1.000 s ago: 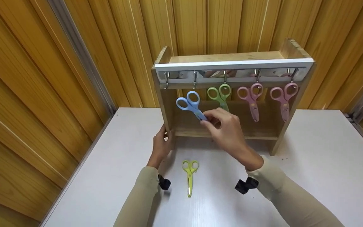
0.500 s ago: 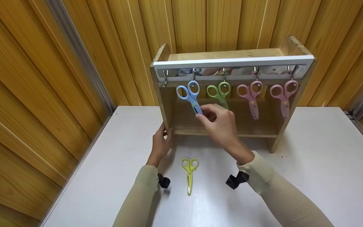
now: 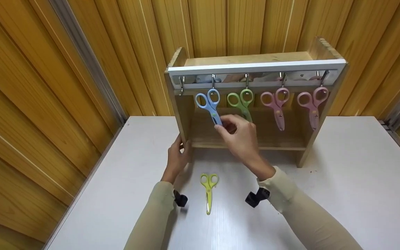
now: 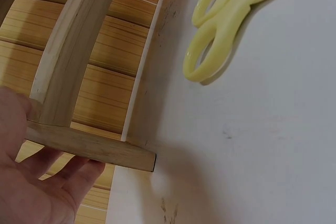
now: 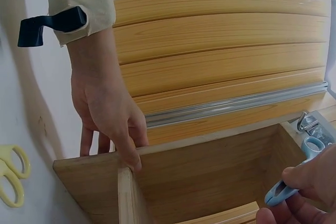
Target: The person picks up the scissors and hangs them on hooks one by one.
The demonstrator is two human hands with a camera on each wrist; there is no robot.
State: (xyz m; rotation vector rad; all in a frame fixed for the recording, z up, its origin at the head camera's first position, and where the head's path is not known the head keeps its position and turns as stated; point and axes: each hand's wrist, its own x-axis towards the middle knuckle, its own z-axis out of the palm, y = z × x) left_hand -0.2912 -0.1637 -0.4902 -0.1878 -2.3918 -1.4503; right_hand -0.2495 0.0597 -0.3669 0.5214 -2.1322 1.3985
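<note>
My right hand (image 3: 242, 139) pinches the blue scissors (image 3: 209, 107) near the blade end, handles up. Their right loop overlaps the second hook from the left; I cannot tell whether it bears their weight. In the right wrist view the blue scissors (image 5: 315, 148) are beside a hook, with the right hand (image 5: 312, 187) below. My left hand (image 3: 177, 159) grips the left side panel of the wooden rack (image 3: 248, 147) low down, thumb in front. The left wrist view shows the left hand (image 4: 39, 182) around that panel (image 4: 94, 148).
Green scissors (image 3: 243, 104) and two pink scissors (image 3: 277, 106) hang on hooks to the right. The leftmost hook (image 3: 181, 86) holds nothing. Yellow scissors (image 3: 208, 191) lie on the white table (image 3: 116, 194) in front of the rack, between the forearms. A wood-panelled wall stands behind.
My right hand has moved up and slightly left with the blue scissors, bringing their loop from below the second hook onto it. The left hand still grips the panel.
</note>
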